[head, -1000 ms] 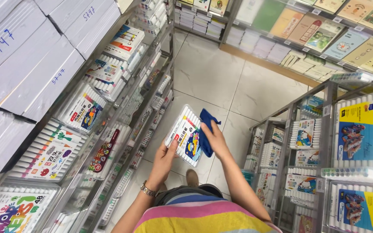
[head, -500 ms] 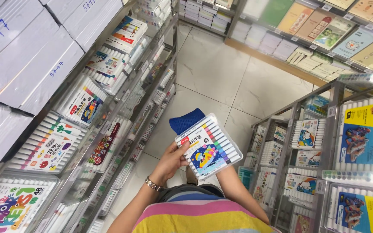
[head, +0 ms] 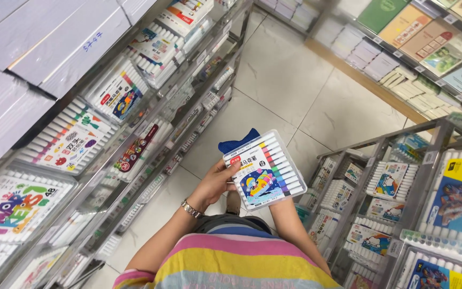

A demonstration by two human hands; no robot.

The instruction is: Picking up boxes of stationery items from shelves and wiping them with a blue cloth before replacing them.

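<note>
My left hand (head: 216,184) grips the left edge of a clear plastic marker box (head: 266,171), held flat at waist height with its coloured caps and picture label facing up. A blue cloth (head: 239,143) sticks out from behind the box's far edge. My right hand is hidden beneath the box. Only its forearm (head: 289,227) shows, running up under the box's near side where the cloth is held.
A glass-and-metal shelf (head: 151,101) full of marker sets lines the left, with white cartons (head: 54,37) on top. A metal rack (head: 402,160) of marker boxes stands at the right. Notebooks (head: 418,37) fill the far shelf. A tiled aisle (head: 290,85) runs ahead.
A second ago the box stood tilted with my right hand wiping it with the blue cloth. Now it lies face up, and the right hand and cloth are behind it. The view shifted left.
</note>
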